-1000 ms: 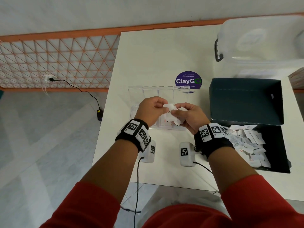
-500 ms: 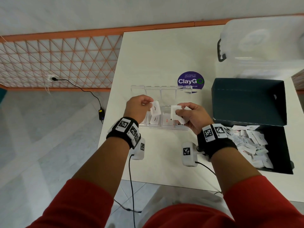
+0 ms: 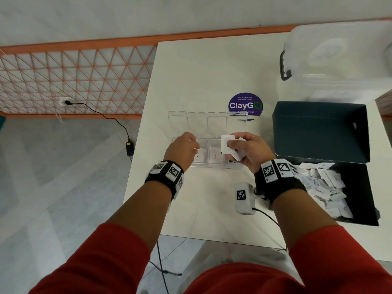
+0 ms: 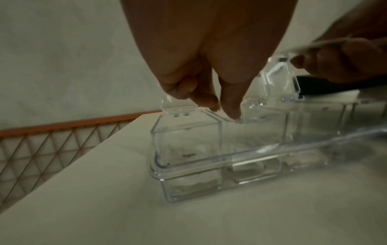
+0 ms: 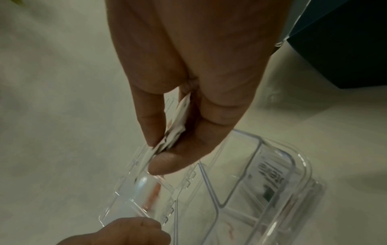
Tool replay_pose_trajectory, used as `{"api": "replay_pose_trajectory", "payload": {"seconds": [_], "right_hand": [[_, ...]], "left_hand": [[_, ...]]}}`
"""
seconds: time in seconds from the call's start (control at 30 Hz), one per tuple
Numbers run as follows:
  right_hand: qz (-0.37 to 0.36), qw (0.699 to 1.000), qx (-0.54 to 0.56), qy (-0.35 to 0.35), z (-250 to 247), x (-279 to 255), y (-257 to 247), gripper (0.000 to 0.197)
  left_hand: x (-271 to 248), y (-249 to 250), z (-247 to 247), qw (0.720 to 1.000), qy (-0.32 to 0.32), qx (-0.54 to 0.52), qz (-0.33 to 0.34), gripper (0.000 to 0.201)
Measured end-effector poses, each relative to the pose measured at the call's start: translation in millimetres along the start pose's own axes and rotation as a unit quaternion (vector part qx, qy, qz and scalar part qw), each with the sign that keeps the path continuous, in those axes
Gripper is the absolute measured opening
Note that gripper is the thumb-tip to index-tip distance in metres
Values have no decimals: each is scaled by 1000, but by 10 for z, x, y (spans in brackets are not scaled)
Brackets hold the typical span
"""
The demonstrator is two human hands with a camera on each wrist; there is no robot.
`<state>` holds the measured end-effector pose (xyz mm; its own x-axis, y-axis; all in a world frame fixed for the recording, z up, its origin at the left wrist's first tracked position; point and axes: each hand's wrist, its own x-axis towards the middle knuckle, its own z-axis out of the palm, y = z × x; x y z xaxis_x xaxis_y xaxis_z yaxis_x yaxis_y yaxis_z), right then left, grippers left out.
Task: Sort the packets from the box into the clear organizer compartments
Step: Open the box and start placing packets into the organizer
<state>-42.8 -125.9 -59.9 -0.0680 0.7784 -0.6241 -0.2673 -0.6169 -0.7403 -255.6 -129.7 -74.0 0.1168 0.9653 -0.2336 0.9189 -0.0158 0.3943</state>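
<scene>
left hand [image 3: 185, 148] now empty over organizer [image 3: 214, 164] left end — its packet [image 3: 200, 155] dropped in a compartment, hands parted, right hand [image 3: 250, 152] unchanged

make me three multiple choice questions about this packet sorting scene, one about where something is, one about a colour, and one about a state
1. Where does the dark cardboard box holding the pile of small white packets sit relative to the clear plastic organizer?
A. To its right
B. To its left
C. On top of it

2. What colour is the round ClayGo sticker on the white table?
A. Orange
B. Purple
C. Yellow

3. What is the right hand doing?
A. Resting flat on the table
B. Closing a lid
C. Pinching several held white packets

Answers: 1 A, the head view shows the box at the organizer's right; 2 B, the sticker is purple with white lettering; 3 C, packets sit between thumb and fingers in the head and right wrist views.
</scene>
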Motion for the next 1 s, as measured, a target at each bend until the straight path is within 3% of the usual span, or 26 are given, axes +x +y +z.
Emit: {"api": "replay_pose_trajectory", "payload": {"seconds": [0.1, 0.27, 0.33, 0.4, 0.5, 0.7, 1.0], "right_hand": [[-5, 1000, -10, -8, 25, 5, -26, 18], [-8, 1000, -20, -17, 78, 44, -50, 20], [-9, 999, -23, -21, 99, 55, -29, 22], [-10, 999, -23, -34, 125, 57, -4, 21], [-2, 998, -17, -58, 152, 57, 15, 16], [5, 998, -6, -66, 109, 40, 9, 22], [-7, 997, -1, -71, 113, 0, 24, 18]], "left_hand": [[-20, -52, -14, 1000, 22, -5, -2, 21], [-7, 43, -158, 981, 63, -180, -28, 10], [-20, 157, -218, 961, 53, -270, -36, 11], [-22, 270, -247, 945, 10, -326, -35, 23], [0, 373, -260, 939, -24, -341, -22, 35], [16, 269, -324, 925, 11, -380, -18, 37], [-17, 171, -327, 939, 31, -342, -27, 22]]}}
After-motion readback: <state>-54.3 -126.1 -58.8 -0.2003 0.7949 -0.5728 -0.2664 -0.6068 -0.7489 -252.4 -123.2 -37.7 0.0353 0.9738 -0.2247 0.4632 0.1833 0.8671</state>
